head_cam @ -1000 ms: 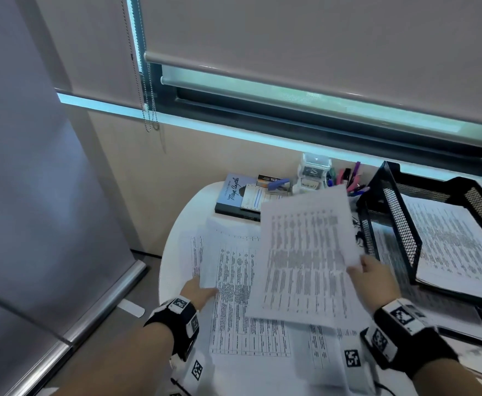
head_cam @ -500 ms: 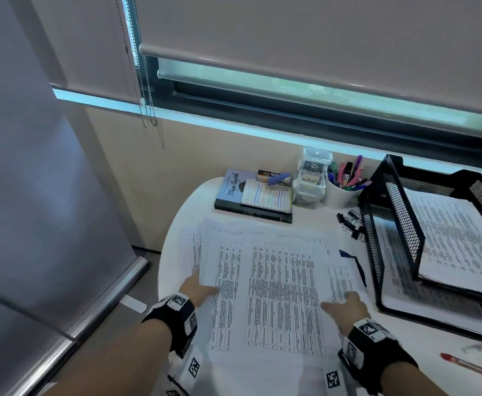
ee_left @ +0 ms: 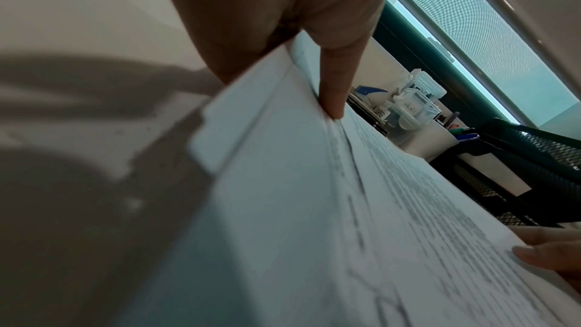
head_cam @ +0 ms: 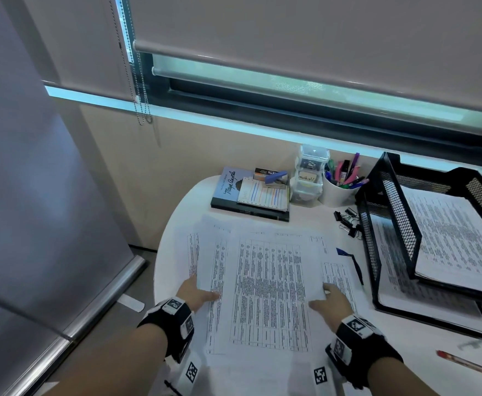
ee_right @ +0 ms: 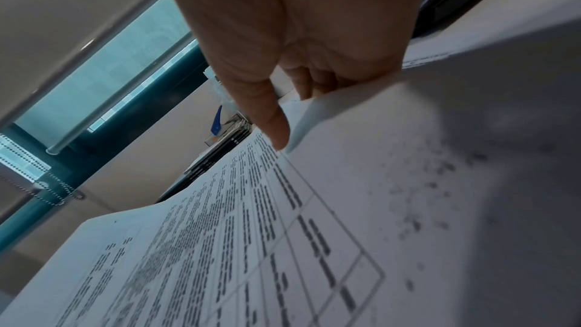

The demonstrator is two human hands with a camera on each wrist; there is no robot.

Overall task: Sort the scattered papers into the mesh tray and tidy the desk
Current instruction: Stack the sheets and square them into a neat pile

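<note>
Both hands grip the spread of printed papers [head_cam: 271, 284] at the lower centre of the head view. The left hand [head_cam: 195, 292] pinches the sheets' left edge, thumb on top; the right hand [head_cam: 329, 301] pinches the right edge, thumb above and fingers curled beneath. The black mesh tray [head_cam: 399, 230] sits at the right of the frame, with papers in both tiers. A book [head_cam: 231, 190] and pen cup [head_cam: 339, 190] sit behind the sheets.
</note>
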